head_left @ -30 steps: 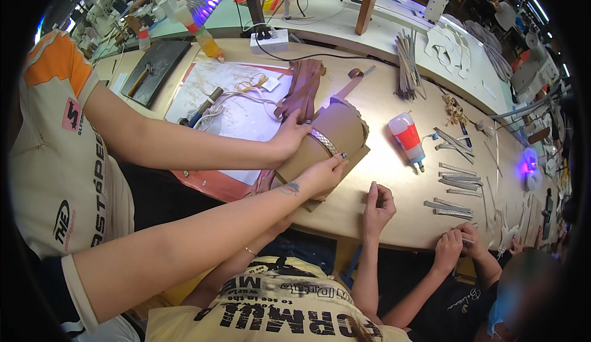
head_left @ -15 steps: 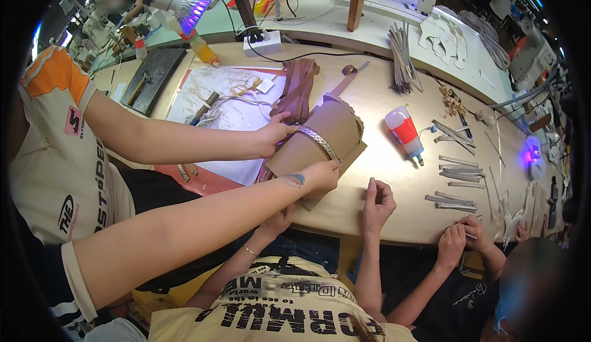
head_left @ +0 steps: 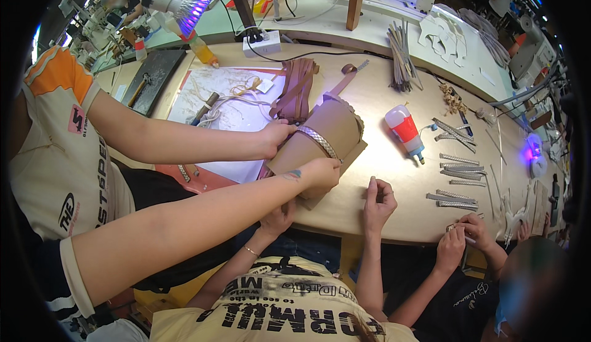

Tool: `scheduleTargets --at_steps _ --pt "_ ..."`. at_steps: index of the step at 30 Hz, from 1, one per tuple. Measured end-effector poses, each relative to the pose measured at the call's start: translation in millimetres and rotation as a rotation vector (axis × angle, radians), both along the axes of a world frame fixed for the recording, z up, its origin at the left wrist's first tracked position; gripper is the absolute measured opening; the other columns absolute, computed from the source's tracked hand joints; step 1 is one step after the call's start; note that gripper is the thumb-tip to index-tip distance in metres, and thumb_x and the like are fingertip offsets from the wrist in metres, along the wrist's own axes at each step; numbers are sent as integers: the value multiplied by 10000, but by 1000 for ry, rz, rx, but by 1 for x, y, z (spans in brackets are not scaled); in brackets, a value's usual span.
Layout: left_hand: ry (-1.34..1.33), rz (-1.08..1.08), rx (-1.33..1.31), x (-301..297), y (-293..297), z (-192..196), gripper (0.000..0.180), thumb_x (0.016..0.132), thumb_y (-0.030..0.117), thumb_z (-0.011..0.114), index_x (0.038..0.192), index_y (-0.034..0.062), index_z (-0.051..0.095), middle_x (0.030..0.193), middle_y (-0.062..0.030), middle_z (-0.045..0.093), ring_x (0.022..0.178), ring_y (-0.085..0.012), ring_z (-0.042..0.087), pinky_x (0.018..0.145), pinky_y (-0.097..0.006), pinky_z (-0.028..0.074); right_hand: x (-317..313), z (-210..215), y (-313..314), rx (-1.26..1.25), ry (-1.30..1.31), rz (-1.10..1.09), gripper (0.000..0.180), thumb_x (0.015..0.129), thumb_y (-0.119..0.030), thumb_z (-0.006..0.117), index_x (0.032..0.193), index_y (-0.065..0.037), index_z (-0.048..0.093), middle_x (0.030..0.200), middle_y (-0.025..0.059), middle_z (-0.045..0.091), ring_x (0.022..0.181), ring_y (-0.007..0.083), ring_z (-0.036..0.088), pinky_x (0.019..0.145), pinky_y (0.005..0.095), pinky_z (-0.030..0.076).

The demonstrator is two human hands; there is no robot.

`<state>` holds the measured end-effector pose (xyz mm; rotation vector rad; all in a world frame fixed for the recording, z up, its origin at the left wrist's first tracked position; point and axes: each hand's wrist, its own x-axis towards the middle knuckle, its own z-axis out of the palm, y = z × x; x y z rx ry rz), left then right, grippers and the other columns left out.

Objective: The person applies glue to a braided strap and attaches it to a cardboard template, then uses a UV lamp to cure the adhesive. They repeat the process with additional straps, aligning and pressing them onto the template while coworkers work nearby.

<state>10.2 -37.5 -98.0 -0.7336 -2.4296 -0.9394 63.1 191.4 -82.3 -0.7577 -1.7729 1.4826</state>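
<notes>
Beneath a co-worker's forearm, my left hand, with a thin bracelet at the wrist, reaches to the near lower edge of a brown curved board form. Its fingertips are hidden, so its grip cannot be seen. On the table's near edge rests my right hand, empty, loosely curled, thumb apart from the fingers. A co-worker on the left lays a silver braided strap across the form, one hand at its far end and the other hand at its near end.
A white bottle with a red band stands right of the form. Several short braided straps lie farther right, near another co-worker's hands. Brown strips lie behind the form. A lamp hangs at upper left.
The co-worker on the right has shifted their hands slightly. The form, the strap and my own hands look unchanged.
</notes>
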Motion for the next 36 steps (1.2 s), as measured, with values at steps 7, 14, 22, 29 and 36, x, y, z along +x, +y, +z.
scheduleTargets --at_steps 7,14,22,29,36 --pt "64 40 -144 -2 -4 1 354 816 163 658 1138 20 614 1154 -230 591 1091 -436 543 961 -517 390 0 -1 0 -10 -20 7 188 913 -166 655 849 11 651 599 -38 540 526 23 441 486 190 339" --pt "29 13 -74 0 -4 -9 347 816 168 657 1132 31 618 1182 -235 573 1124 -452 513 983 -543 360 -1 1 -1 -2 -4 11 193 915 -168 653 847 12 649 597 -38 538 525 23 445 485 190 339" --pt "43 24 -82 2 -8 -20 339 815 174 656 1126 44 623 1215 -241 553 1162 -470 478 1007 -572 326 -1 3 -2 -14 11 8 194 918 -171 649 840 7 644 603 -32 547 529 23 462 488 184 349" --pt "-125 -21 -156 2 -15 -27 338 826 192 648 1132 52 624 1217 -239 555 1152 -458 493 1009 -571 332 -2 4 -3 89 -35 -10 163 908 -152 655 868 6 649 703 -4 584 566 46 478 505 188 371" --pt "183 6 -301 -12 -7 71 289 869 121 610 1148 46 623 1215 -174 569 1077 -345 574 940 -466 417 -17 42 -18 18 -57 121 200 925 -169 621 1047 -10 628 923 45 632 746 85 543 612 227 444"
